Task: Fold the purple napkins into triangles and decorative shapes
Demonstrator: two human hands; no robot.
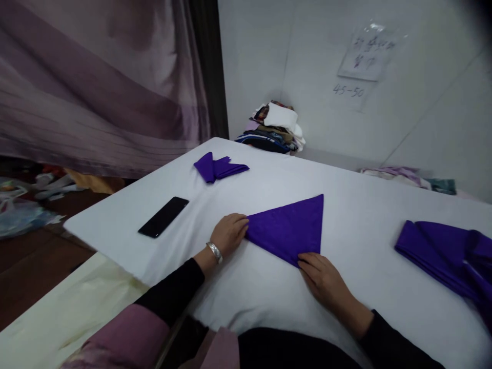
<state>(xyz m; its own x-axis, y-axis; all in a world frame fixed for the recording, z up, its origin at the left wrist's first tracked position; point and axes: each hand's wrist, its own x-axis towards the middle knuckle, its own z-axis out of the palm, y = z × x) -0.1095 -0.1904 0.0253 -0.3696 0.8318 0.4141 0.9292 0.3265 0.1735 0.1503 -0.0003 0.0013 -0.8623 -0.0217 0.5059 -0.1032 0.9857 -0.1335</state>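
Observation:
A purple cloth napkin (292,226) folded into a triangle lies flat on the white table (369,215). My left hand (228,233), with a silver bracelet at the wrist, has its fingers curled on the triangle's left corner. My right hand (321,277) pinches the triangle's near bottom corner against the table. Whether either hand lifts the cloth or only presses it I cannot make out.
A folded purple napkin (219,167) sits at the far left of the table, and a black phone (163,216) lies near the left edge. A stack of purple cloths (446,253) is at the right. Piled fabrics (274,128) lie in the wall corner; a curtain (96,82) hangs left.

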